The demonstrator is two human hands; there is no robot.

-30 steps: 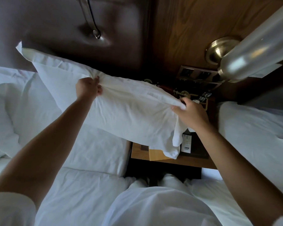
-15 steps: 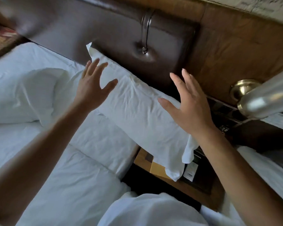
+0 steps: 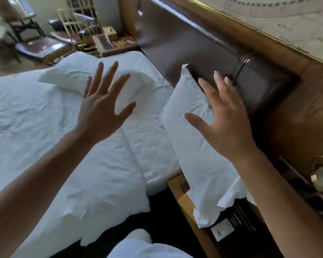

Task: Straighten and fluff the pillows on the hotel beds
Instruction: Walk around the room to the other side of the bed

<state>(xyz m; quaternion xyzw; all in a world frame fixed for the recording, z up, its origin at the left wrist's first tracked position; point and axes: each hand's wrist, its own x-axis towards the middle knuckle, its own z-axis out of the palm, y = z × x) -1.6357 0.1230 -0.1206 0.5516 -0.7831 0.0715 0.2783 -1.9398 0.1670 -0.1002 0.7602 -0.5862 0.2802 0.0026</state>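
Hands are both spread and empty: my left hand (image 3: 103, 110) hovers over the bed, my right hand (image 3: 222, 116) over the plump white cotton pillow (image 3: 190, 146) propped against the dark brown padded headboard (image 3: 185, 49). I judge it placed; next comes the crumpled white pillow (image 3: 73, 75) lying further along the bed.

White-sheeted bed (image 3: 45, 118), crumpled pillow (image 3: 78, 75) on it, another pillow (image 3: 186, 131) against headboard (image 3: 185, 45).
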